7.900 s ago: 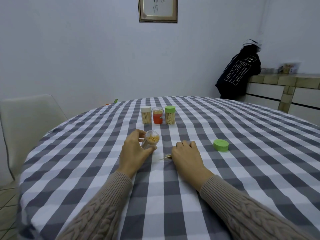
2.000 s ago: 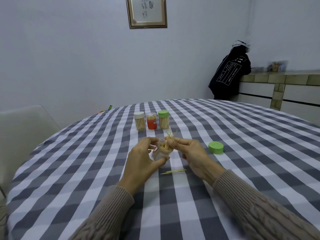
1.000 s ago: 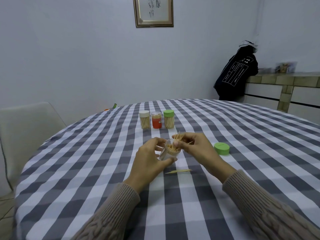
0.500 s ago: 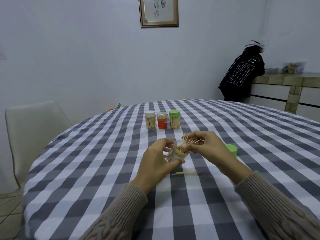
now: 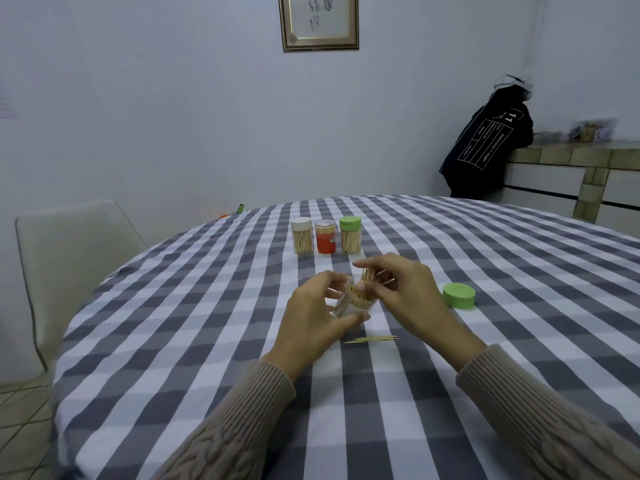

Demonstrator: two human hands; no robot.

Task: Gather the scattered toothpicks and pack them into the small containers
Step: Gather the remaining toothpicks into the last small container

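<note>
Left hand grips clear container; right hand pinches toothpick bundle at mouth. Advise aligning tips before pushing down.

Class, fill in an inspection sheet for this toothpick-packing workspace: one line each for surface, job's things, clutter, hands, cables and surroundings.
Surface: round table under a grey-and-white checked cloth.
Job's things: open clear container, tilted and nearly full; loose toothpicks lying on the cloth; green lid off, to the right; three capped containers in a row behind.
Clutter: small orange and green bits at the far edge, too small to identify.
Hands: left hand grips the open container; right hand pinches a bundle of toothpicks at its mouth.
Cables: nothing seen.
Surroundings: white chair, framed picture, dark jacket by a tiled counter.
</note>
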